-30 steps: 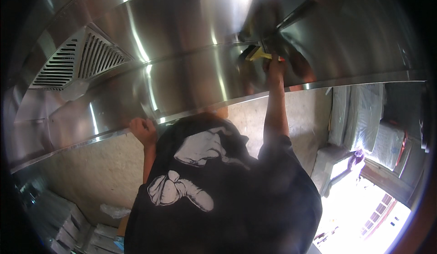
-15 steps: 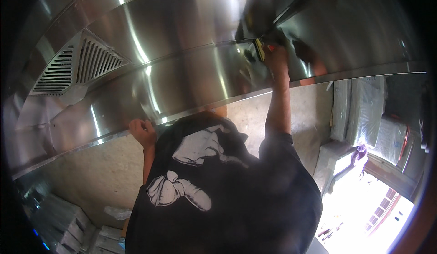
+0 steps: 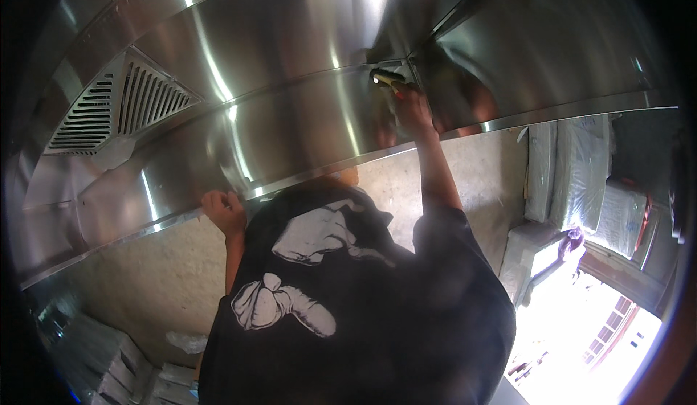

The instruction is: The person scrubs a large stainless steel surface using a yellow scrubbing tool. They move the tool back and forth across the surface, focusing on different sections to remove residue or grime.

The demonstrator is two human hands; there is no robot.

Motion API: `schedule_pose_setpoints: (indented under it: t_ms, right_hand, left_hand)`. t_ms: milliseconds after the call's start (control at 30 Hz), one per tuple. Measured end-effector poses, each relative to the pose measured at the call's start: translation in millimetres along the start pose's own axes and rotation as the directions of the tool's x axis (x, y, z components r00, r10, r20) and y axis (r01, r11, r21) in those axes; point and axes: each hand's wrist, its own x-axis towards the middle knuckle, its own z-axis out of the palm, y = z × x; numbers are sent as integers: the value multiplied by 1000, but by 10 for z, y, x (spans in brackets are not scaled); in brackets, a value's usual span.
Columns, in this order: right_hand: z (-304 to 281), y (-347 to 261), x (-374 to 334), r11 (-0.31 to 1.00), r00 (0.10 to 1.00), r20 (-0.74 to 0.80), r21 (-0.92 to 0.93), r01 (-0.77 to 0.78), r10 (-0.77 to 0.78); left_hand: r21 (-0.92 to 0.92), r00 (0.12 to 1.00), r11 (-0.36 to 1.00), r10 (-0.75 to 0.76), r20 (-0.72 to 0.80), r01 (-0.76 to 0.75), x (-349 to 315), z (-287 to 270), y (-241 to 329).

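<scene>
A yellow tool with a dark head (image 3: pixel 387 76) and a bit of red on it is in my right hand (image 3: pixel 415 111); whether it is a brush or a scraper I cannot tell. Its head lies against the steel surface (image 3: pixel 290 107) by a seam, near an inside corner. My right fingers are closed around it. Further left, my left hand (image 3: pixel 223 213) has its fingers curled at the front steel rim (image 3: pixel 305 178), and no tool shows in it.
At the left, a slatted vent (image 3: pixel 120 107) is set in the steel. Plastic-wrapped panels (image 3: pixel 584 169) stand at the right, above a bright opening (image 3: pixel 581 340). Grey wrapped boxes (image 3: pixel 102 347) are at the lower left. A beige floor (image 3: pixel 167 281) shows beyond the rim.
My right hand has moved left and slightly toward the rim with the yellow tool, away from the inside corner. My left hand stays in nearly the same place.
</scene>
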Motion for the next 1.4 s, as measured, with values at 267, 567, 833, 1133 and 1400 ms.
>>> schedule_pose_setpoints:
  t_ms: [267,567,833,1133,1400]
  right_hand:
    - [-243,-305,-38,993,993,-11,19,-119,120]
    - [-326,-358,-93,999,1000,9,48,18,-18]
    - [-251,-170,4,995,994,78,-69,79,-73]
    - [-478,-266,36,879,938,228,345,-328,260]
    - [-207,76,393,908,986,14,389,-158,165]
  left_hand:
    - [22,1000,1000,-5,-4,5,-22,3,-27]
    - [0,1000,1000,1,-26,-1,-9,-3,1]
    - [5,999,1000,21,-38,-21,9,-7,25]
    - [20,1000,1000,4,-19,-4,4,-7,-23]
    - [26,1000,1000,-11,15,11,-5,-16,-1]
